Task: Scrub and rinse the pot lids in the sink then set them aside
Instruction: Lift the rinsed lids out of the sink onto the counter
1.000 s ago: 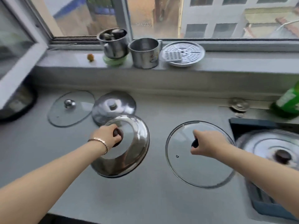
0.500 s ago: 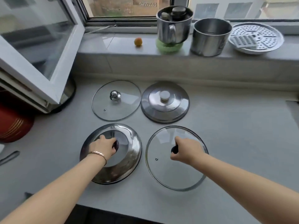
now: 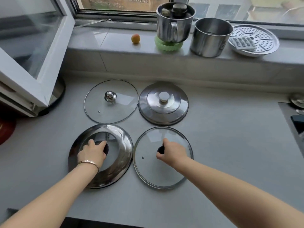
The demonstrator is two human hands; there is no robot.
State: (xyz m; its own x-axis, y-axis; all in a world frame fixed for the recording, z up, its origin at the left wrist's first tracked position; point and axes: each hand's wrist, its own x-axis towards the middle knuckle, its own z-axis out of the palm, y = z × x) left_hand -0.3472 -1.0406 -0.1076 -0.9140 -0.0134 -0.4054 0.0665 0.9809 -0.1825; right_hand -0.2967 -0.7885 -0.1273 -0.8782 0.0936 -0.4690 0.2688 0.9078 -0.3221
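Four pot lids lie in a two-by-two block on the grey surface (image 3: 230,137), towards its left half. At the near left sits a steel-rimmed lid (image 3: 125,145) with a clear centre; the left hand (image 3: 92,153) is curled round its dark knob, a bracelet (image 3: 88,162) on the wrist. Just beside it, at the near right, lies a glass lid (image 3: 151,171), and the right hand (image 3: 172,152) pinches its dark knob. Both lids rest flat.

Behind them, nearer the surface's back edge, lie a second glass lid (image 3: 121,102) with a shiny metal knob and an all-steel lid (image 3: 177,109) with a pale knob, their rims almost touching.

At the right edge, a corner of the sink (image 3: 297,125) shows.

Above the back edge runs a window sill (image 3: 115,40). On it stand a small orange fruit (image 3: 135,38), a steel mug (image 3: 174,27) on a green ring (image 3: 164,45), an open steel pot (image 3: 210,38) and a perforated steamer plate (image 3: 266,40). An open window sash (image 3: 32,46) hangs over the surface's far left corner.
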